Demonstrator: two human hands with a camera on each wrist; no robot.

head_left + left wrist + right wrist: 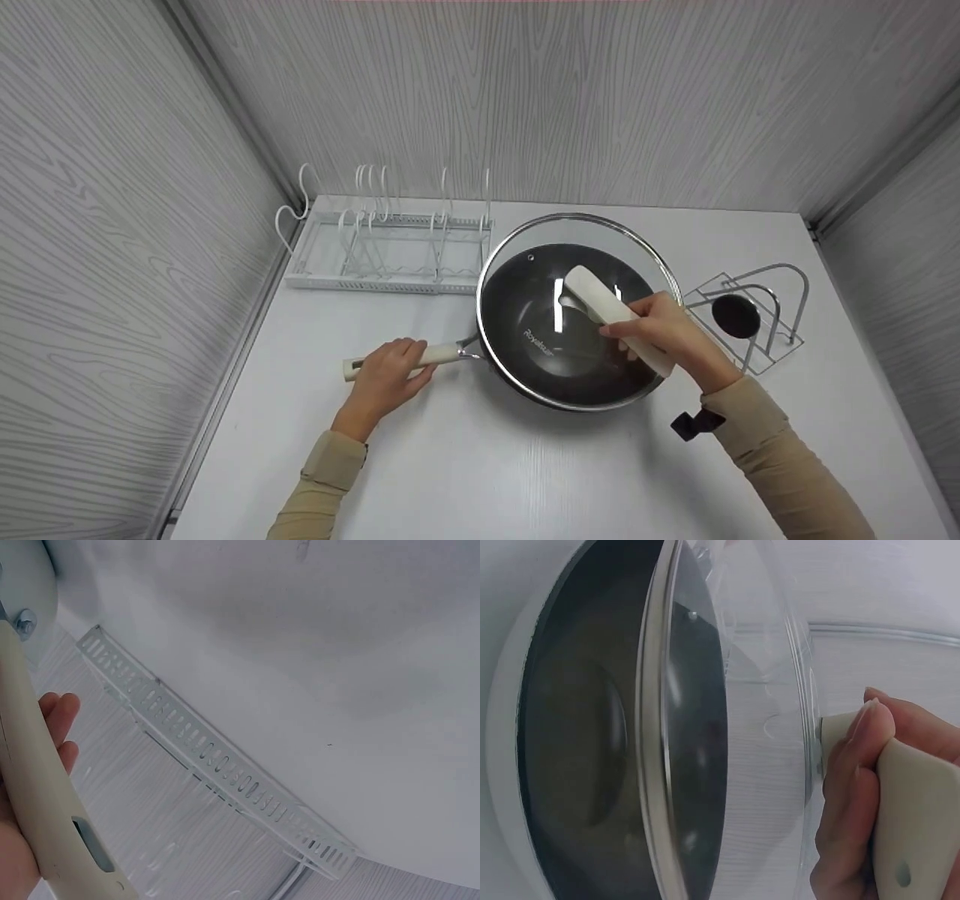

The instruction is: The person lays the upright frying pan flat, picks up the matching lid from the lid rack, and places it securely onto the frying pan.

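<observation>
My left hand [390,379] grips the cream handle [442,354] of a dark-lined frying pan [570,750]. The left wrist view shows that handle [37,772] close up, with fingertips [64,716] beyond it. Over the pan is a clear glass lid [525,236] with a metal-edged rim. My right hand [667,330] holds the lid by its long cream grip [600,296], thumb and fingers around it. In the right wrist view the lid's rim [654,735] stands tilted, with the pan's inside visible beside it. Whether the rim touches the pan cannot be told.
A white wire dish rack [390,285] with upright loops stands at the back left, close to the lid. On the right is a small wire stand [780,352] with a dark round disc [735,316]. Grey wood-patterned panels [525,97] enclose the white table [525,480].
</observation>
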